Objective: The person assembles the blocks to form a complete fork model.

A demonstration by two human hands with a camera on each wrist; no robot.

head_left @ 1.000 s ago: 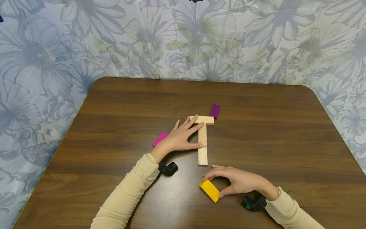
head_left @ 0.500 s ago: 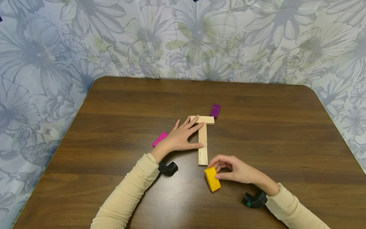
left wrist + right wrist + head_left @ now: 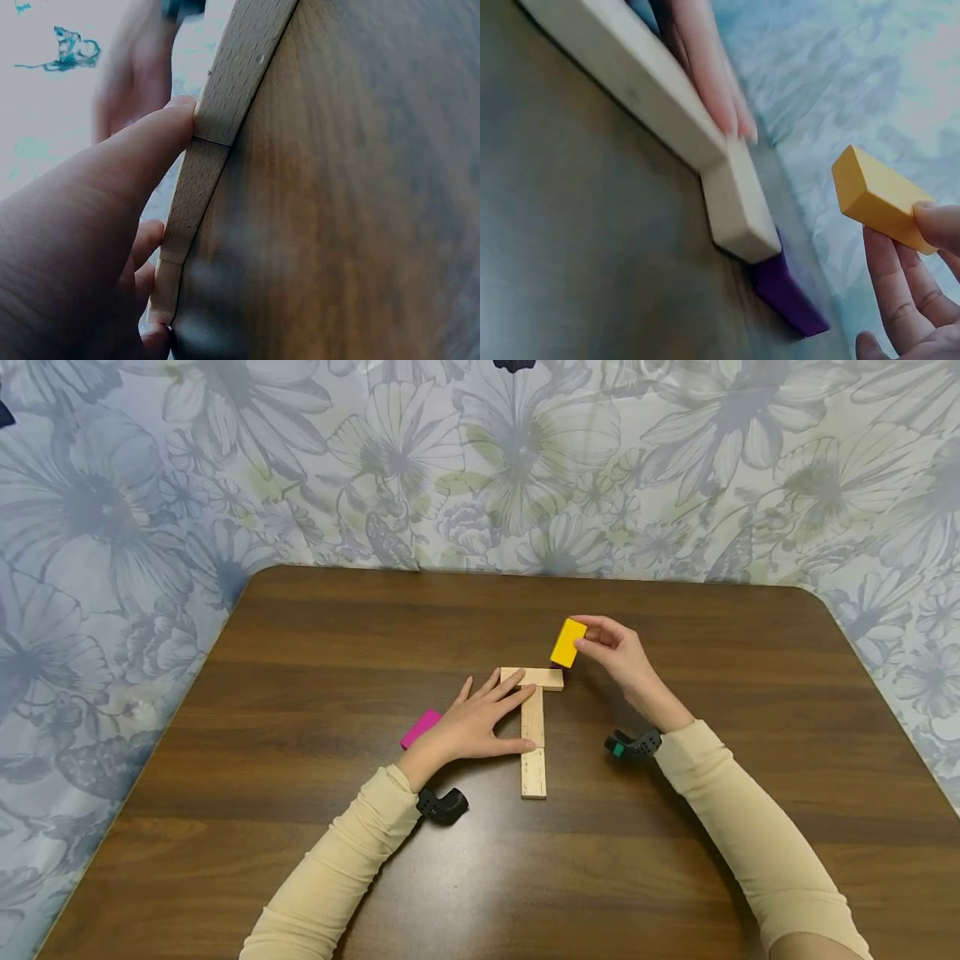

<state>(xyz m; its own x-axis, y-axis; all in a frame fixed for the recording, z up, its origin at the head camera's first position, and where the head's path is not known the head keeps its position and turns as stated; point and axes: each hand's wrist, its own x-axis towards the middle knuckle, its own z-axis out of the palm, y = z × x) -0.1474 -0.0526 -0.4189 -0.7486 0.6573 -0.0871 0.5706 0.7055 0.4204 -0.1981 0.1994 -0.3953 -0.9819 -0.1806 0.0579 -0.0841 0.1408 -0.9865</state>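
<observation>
My right hand (image 3: pixel 617 658) pinches a yellow block (image 3: pixel 568 643) between thumb and fingers. In the right wrist view the yellow block is held above a purple block (image 3: pixel 791 292), which the head view almost wholly hides behind it. Spread out, my left hand (image 3: pixel 476 722) rests with fingertips on the plain wooden blocks. One such block (image 3: pixel 546 679) lies crosswise at the far end. Two more run toward me end to end, a farther block (image 3: pixel 532 718) and a nearer block (image 3: pixel 533 774). In the left wrist view my thumb touches them near their joint.
A pink block (image 3: pixel 420 727) lies on the brown wooden table (image 3: pixel 750 693), partly covered by my left hand. Behind the table's far edge hangs a flowered cloth (image 3: pixel 525 468). Each wrist wears a black camera band.
My right hand has lifted the yellow block from the near side of the table and carried it away from me to the purple block. The left hand has stayed in place.
</observation>
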